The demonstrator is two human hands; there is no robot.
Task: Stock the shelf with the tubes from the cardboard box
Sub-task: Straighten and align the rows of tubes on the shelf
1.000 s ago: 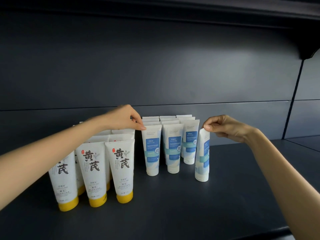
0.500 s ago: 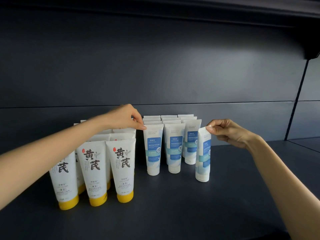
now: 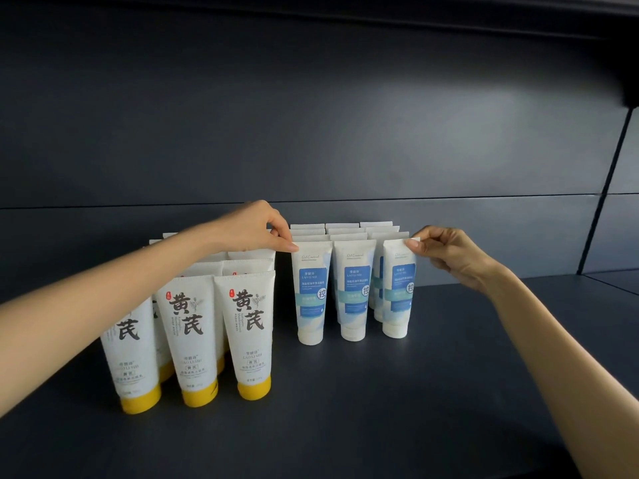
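Right hand point(image 3: 449, 257) pinches the rightmost blue tube point(image 3: 398, 288) upright on the shelf point(image 3: 345, 409); left hand point(image 3: 256, 228) seemingly pinches the leftmost blue tube's point(image 3: 311, 292) top.

Dark slate panelled back wall point(image 3: 311, 115)

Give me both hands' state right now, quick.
Left hand: closed, pinching the top corner of the front-left blue tube.
Right hand: closed, pinching the top edge of the front-right blue tube, which stands on the shelf.

Both forearms extended forward, converging; left hand point(image 3: 254, 227) and right hand point(image 3: 449, 255) each curled palm-down, thumb and forefinger pinched together.
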